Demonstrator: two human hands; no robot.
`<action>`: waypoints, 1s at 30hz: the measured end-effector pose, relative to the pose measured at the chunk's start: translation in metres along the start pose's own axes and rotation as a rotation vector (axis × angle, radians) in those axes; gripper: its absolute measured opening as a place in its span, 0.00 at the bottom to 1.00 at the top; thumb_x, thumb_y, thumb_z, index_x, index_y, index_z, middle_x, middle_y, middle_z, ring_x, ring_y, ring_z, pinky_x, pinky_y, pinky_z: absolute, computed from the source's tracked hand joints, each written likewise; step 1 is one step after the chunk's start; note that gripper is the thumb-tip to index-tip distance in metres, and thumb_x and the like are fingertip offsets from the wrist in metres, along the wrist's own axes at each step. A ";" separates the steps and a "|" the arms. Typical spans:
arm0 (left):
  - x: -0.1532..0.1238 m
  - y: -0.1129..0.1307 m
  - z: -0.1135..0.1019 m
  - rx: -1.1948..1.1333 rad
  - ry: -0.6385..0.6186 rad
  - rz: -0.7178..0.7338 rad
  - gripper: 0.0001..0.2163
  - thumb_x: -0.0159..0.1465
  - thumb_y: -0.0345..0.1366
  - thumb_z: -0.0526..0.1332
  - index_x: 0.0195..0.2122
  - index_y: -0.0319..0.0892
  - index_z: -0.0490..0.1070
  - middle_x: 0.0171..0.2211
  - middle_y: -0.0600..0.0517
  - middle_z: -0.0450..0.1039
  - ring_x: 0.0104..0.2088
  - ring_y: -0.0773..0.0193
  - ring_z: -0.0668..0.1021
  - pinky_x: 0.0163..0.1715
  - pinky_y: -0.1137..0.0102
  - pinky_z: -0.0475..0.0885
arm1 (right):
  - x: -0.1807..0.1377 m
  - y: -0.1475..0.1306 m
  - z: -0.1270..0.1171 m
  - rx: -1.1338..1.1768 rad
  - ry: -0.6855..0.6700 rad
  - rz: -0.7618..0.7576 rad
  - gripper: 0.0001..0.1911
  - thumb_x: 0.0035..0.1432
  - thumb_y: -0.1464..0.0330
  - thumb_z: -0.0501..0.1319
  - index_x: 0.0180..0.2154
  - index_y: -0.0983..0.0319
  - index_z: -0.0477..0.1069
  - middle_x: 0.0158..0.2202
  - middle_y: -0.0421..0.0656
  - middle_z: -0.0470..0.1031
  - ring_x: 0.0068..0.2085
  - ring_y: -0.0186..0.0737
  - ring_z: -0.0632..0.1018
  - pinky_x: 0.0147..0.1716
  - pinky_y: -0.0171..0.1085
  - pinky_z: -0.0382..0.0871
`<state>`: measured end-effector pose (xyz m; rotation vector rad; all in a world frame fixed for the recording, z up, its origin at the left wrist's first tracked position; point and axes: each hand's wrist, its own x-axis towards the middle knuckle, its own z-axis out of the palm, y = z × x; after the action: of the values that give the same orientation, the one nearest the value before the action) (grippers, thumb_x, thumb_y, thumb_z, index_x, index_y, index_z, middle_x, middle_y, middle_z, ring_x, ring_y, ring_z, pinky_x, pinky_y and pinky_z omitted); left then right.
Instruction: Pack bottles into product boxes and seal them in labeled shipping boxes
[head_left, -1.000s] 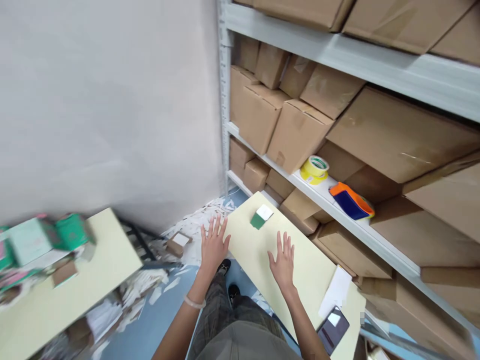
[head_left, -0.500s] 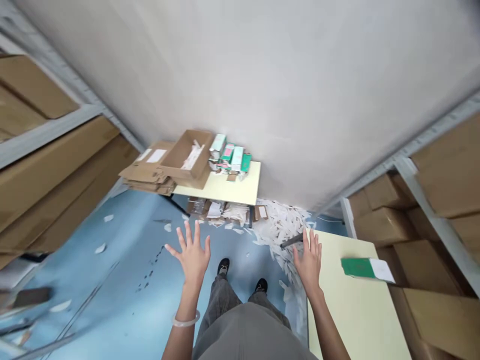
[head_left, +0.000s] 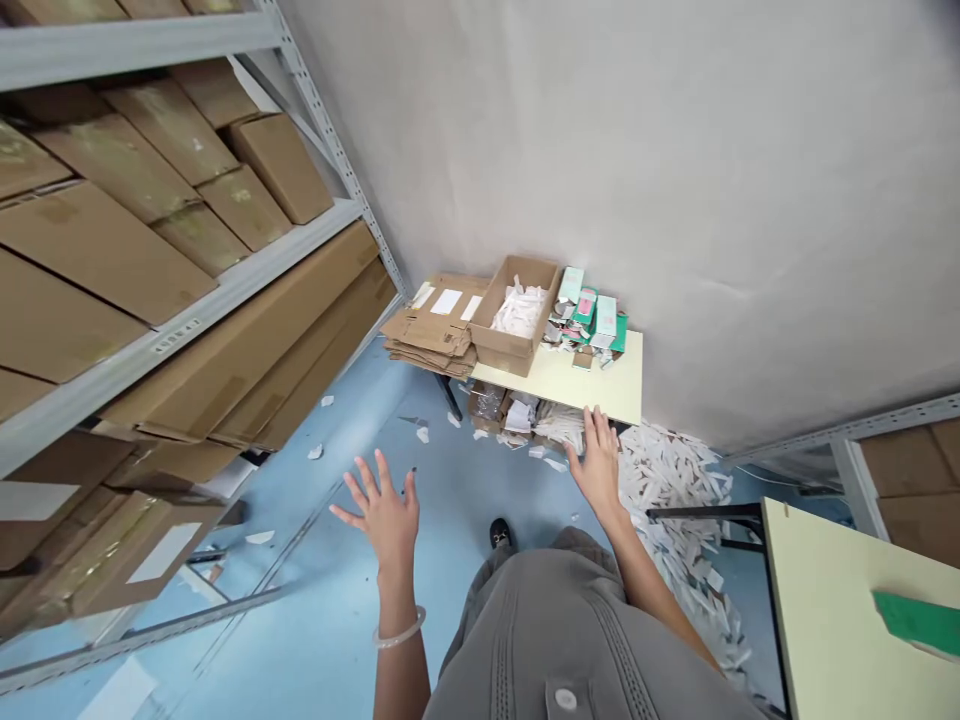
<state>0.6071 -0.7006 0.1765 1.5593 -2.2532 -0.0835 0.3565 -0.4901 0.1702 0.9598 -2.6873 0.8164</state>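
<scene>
My left hand (head_left: 386,515) is held out over the blue floor, fingers spread, with a pale bracelet (head_left: 400,629) on the wrist. Nothing is in it. My right hand (head_left: 600,468) reaches forward with its fingers apart and also holds nothing. Its fingertips appear just below the front edge of a pale yellow table (head_left: 624,375); whether they touch it I cannot tell. On that table stands an open cardboard box (head_left: 504,350) with white paper strips (head_left: 520,308) inside. Flattened cartons (head_left: 431,330) are stacked to its left, and several green and white small boxes (head_left: 604,320) lie to its right.
Metal shelving (head_left: 247,280) loaded with cardboard boxes (head_left: 112,240) rises on the left. White paper scraps (head_left: 675,490) are heaped on the floor at right. A second yellow table (head_left: 825,600) bears a green box (head_left: 919,618). A grey wall (head_left: 600,150) closes the back.
The view has swung left, so the far table sits further right and more of the left shelving shows. My right hand has come nearer the far table's edge; both hands stay open.
</scene>
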 end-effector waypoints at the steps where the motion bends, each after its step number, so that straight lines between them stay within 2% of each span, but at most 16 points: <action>1: 0.009 -0.015 0.000 0.003 -0.010 -0.013 0.29 0.70 0.48 0.45 0.70 0.43 0.46 0.70 0.40 0.46 0.70 0.44 0.48 0.61 0.35 0.36 | 0.006 -0.019 0.008 0.012 -0.025 -0.052 0.34 0.66 0.62 0.49 0.70 0.59 0.42 0.71 0.49 0.47 0.70 0.51 0.52 0.66 0.57 0.48; 3: 0.024 -0.037 0.005 0.008 -0.035 -0.021 0.29 0.70 0.48 0.44 0.70 0.43 0.46 0.70 0.39 0.47 0.69 0.43 0.50 0.61 0.34 0.37 | 0.019 -0.052 0.019 0.029 -0.054 -0.123 0.33 0.66 0.63 0.49 0.70 0.58 0.42 0.71 0.47 0.47 0.70 0.48 0.52 0.66 0.55 0.48; 6: 0.045 -0.053 0.021 -0.003 -0.072 -0.004 0.29 0.70 0.48 0.45 0.70 0.42 0.46 0.70 0.38 0.47 0.69 0.42 0.50 0.61 0.33 0.37 | 0.043 -0.084 0.032 0.047 -0.044 -0.132 0.33 0.67 0.63 0.49 0.70 0.58 0.42 0.71 0.47 0.48 0.70 0.47 0.52 0.66 0.54 0.48; 10: 0.074 -0.049 0.051 -0.071 -0.108 -0.015 0.30 0.70 0.48 0.44 0.70 0.44 0.44 0.70 0.38 0.46 0.69 0.42 0.50 0.60 0.33 0.37 | 0.083 -0.098 0.055 0.047 -0.022 -0.137 0.33 0.67 0.61 0.50 0.70 0.58 0.43 0.69 0.48 0.52 0.69 0.48 0.55 0.66 0.56 0.49; 13: 0.099 -0.039 0.074 -0.119 -0.148 -0.022 0.30 0.70 0.49 0.44 0.71 0.45 0.42 0.70 0.39 0.45 0.69 0.42 0.51 0.61 0.34 0.38 | 0.118 -0.106 0.083 0.053 -0.010 -0.147 0.33 0.66 0.61 0.51 0.69 0.57 0.44 0.69 0.49 0.53 0.68 0.49 0.56 0.66 0.56 0.49; 17: 0.145 -0.029 0.094 -0.114 -0.197 0.019 0.29 0.71 0.48 0.44 0.70 0.46 0.44 0.70 0.41 0.46 0.70 0.44 0.50 0.62 0.35 0.36 | 0.169 -0.141 0.134 0.116 -0.094 -0.201 0.34 0.66 0.62 0.51 0.70 0.58 0.43 0.69 0.50 0.51 0.68 0.51 0.55 0.64 0.56 0.53; 22: 0.228 -0.028 0.099 -0.059 -0.160 0.061 0.28 0.71 0.46 0.46 0.70 0.45 0.46 0.70 0.43 0.47 0.70 0.47 0.50 0.63 0.39 0.34 | 0.240 -0.217 0.205 0.189 -0.290 -0.364 0.39 0.64 0.65 0.54 0.70 0.58 0.39 0.71 0.50 0.48 0.69 0.51 0.54 0.66 0.55 0.51; 25: 0.277 -0.033 0.110 -0.038 -0.144 0.052 0.27 0.71 0.46 0.46 0.70 0.43 0.47 0.70 0.43 0.47 0.70 0.48 0.50 0.64 0.39 0.34 | 0.281 -0.256 0.252 0.161 -0.387 -0.448 0.42 0.62 0.67 0.57 0.71 0.59 0.38 0.71 0.50 0.45 0.70 0.51 0.50 0.67 0.54 0.46; 27: 0.306 -0.036 0.124 -0.034 -0.155 0.049 0.27 0.71 0.45 0.46 0.69 0.43 0.48 0.70 0.42 0.47 0.70 0.48 0.50 0.64 0.39 0.35 | 0.301 -0.269 0.285 0.117 -0.443 -0.466 0.44 0.60 0.68 0.59 0.71 0.60 0.37 0.72 0.50 0.43 0.71 0.50 0.47 0.67 0.54 0.44; 30: 0.346 -0.036 0.153 -0.042 -0.219 0.083 0.27 0.71 0.44 0.46 0.69 0.42 0.48 0.70 0.42 0.48 0.69 0.47 0.52 0.63 0.38 0.35 | 0.312 -0.265 0.333 0.005 -0.539 -0.417 0.48 0.56 0.68 0.63 0.70 0.61 0.38 0.72 0.52 0.40 0.71 0.52 0.43 0.68 0.55 0.40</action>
<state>0.4817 -1.0553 0.1254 1.4957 -2.4634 -0.2892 0.2871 -1.0101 0.1127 1.8863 -2.7115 0.5300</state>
